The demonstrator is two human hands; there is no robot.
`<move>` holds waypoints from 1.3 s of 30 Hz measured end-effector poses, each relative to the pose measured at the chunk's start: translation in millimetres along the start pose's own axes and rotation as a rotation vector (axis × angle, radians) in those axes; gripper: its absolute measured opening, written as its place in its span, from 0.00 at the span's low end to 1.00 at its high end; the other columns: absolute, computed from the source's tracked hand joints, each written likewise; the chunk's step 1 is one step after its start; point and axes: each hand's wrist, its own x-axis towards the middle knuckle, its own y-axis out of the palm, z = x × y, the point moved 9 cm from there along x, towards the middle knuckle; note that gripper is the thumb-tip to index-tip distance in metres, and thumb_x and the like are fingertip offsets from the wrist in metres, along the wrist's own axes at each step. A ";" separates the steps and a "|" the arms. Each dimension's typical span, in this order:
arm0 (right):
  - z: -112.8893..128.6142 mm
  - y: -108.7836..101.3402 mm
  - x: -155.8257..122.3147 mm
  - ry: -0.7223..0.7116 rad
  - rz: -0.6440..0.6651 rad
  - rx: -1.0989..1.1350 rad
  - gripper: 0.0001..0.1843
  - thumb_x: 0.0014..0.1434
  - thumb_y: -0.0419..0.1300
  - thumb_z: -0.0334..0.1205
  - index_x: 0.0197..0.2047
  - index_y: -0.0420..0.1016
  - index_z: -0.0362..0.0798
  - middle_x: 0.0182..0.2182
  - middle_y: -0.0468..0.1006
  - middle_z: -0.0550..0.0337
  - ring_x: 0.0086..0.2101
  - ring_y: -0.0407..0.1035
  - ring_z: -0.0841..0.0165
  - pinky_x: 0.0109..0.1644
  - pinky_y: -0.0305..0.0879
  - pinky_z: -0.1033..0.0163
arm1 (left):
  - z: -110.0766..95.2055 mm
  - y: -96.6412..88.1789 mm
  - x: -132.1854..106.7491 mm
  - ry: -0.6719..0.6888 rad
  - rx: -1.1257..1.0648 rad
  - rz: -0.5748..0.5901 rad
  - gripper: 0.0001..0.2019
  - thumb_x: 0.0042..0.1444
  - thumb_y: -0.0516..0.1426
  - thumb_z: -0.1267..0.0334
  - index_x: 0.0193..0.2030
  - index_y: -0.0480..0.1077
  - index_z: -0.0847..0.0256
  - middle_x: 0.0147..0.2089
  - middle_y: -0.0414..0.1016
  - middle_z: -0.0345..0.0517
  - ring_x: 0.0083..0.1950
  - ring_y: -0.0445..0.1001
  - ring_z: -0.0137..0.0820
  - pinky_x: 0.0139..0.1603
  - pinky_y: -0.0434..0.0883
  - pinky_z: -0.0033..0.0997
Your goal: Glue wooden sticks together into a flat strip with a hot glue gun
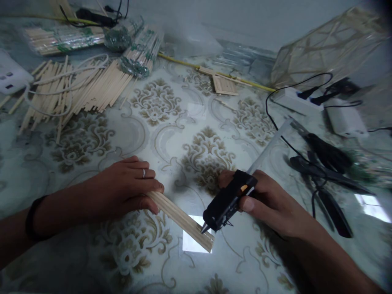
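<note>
My left hand is closed on one end of a narrow strip of pale wooden sticks lying side by side. The strip slants down to the right above the patterned tabletop. In my right hand is a black hot glue gun, held with its nozzle pointing down at the free end of the strip. Whether the tip touches the wood I cannot tell. A long clear glue stick juts from the back of the gun. Its handle and trigger are mostly hidden by my fingers.
Loose wooden sticks and wrapped bundles lie at the back left. A small wooden panel sits at the back. Power strips, black-handled pliers and a black-handled tool are on the right, below a stick frame.
</note>
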 end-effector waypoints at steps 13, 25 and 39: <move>4.7 1.5 6.8 -0.036 -0.035 -0.074 0.23 0.78 0.63 0.58 0.36 0.82 0.51 0.27 0.81 0.67 0.24 0.69 0.76 0.27 0.61 0.69 | 0.7 -0.6 -1.1 -0.018 -0.011 0.014 0.18 0.82 0.56 0.47 0.49 0.79 0.58 0.41 0.85 0.42 0.41 0.75 0.37 0.49 0.64 0.38; -0.3 0.7 5.5 0.009 -0.053 -0.086 0.28 0.77 0.62 0.61 0.33 0.82 0.48 0.23 0.74 0.66 0.21 0.63 0.74 0.24 0.57 0.66 | 0.1 -0.4 -0.4 -0.031 -0.016 0.015 0.22 0.83 0.51 0.45 0.49 0.78 0.58 0.41 0.84 0.41 0.40 0.74 0.37 0.49 0.64 0.38; -0.7 2.1 2.4 0.009 -0.016 -0.037 0.25 0.77 0.63 0.60 0.35 0.82 0.50 0.26 0.79 0.63 0.25 0.69 0.71 0.28 0.64 0.65 | -0.8 -0.9 0.6 -0.031 -0.005 0.025 0.22 0.83 0.52 0.46 0.50 0.80 0.58 0.40 0.85 0.41 0.39 0.74 0.36 0.48 0.65 0.38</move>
